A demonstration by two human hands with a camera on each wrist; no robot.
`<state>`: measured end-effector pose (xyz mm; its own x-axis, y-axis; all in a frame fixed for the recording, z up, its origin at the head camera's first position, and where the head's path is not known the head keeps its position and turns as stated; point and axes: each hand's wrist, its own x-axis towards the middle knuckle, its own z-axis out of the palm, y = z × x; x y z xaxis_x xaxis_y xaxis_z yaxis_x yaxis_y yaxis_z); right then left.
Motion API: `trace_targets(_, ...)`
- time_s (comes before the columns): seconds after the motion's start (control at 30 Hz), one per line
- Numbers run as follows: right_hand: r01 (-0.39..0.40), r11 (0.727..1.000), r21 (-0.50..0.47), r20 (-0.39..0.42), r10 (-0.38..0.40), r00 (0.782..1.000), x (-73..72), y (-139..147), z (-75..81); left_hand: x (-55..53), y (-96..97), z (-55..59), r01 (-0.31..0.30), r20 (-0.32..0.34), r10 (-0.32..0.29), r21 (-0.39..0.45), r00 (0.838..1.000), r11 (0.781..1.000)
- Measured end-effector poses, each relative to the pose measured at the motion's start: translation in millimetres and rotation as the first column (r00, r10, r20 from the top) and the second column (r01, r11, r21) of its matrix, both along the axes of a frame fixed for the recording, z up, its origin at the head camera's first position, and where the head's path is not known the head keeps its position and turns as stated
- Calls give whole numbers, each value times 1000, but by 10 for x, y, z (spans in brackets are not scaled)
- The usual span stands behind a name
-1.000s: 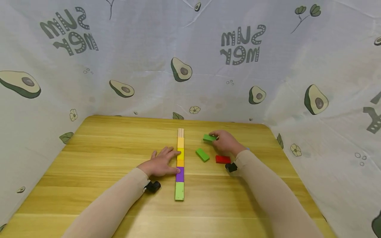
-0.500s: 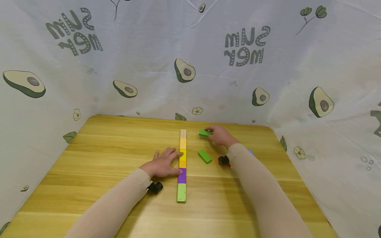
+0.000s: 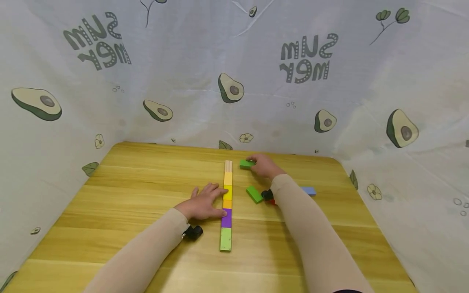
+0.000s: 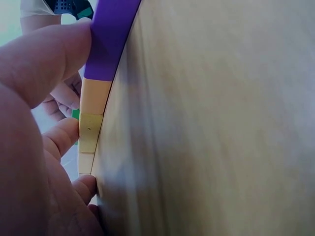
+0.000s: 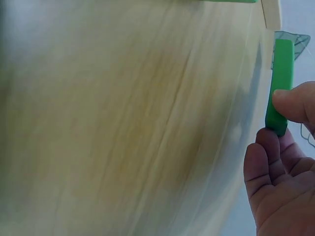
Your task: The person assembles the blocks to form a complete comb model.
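Note:
A straight row of end-to-end blocks runs away from the person on the table: light green (image 3: 226,240), purple (image 3: 226,221), orange (image 3: 227,204), yellow (image 3: 229,193), light orange (image 3: 228,178) and a pale wooden block (image 3: 228,166) at the far end. My left hand (image 3: 200,204) rests at the row's left side, fingers loosely spread, thumb on the purple block and a finger on the yellow one. Right of the far end, my right hand (image 3: 264,165) pinches a green block (image 3: 245,164) between thumb and fingers. In the right wrist view this green block (image 5: 282,69) looks raised off the table.
A second green block (image 3: 254,194) lies slanted right of the row. Beneath the right forearm a red block (image 3: 272,202) is mostly hidden, and a blue block (image 3: 309,191) pokes out beyond it. A printed cloth (image 3: 183,61) hangs behind the wooden table (image 3: 146,175).
My right hand has carried the green block left and slightly away, toward the row's far end. The left hand stays on the row. The forearm now covers most of the red block; the blue one shows more.

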<state>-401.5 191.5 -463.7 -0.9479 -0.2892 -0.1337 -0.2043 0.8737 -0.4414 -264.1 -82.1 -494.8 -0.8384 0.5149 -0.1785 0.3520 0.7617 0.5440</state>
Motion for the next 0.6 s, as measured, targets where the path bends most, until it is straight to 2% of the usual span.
trace_targets(0.17, 15, 1000, 10, 15, -15, 1000, -55, -55, -30, -7, 6, -10, -2, 1, 2, -6, 1000, 1000)
trace_targets(0.6, -14, 1000, 21, 43, 13, 999, -153, -148, -57, -7, 9, 2, -6, 9, 7, -20, 1000, 1000)
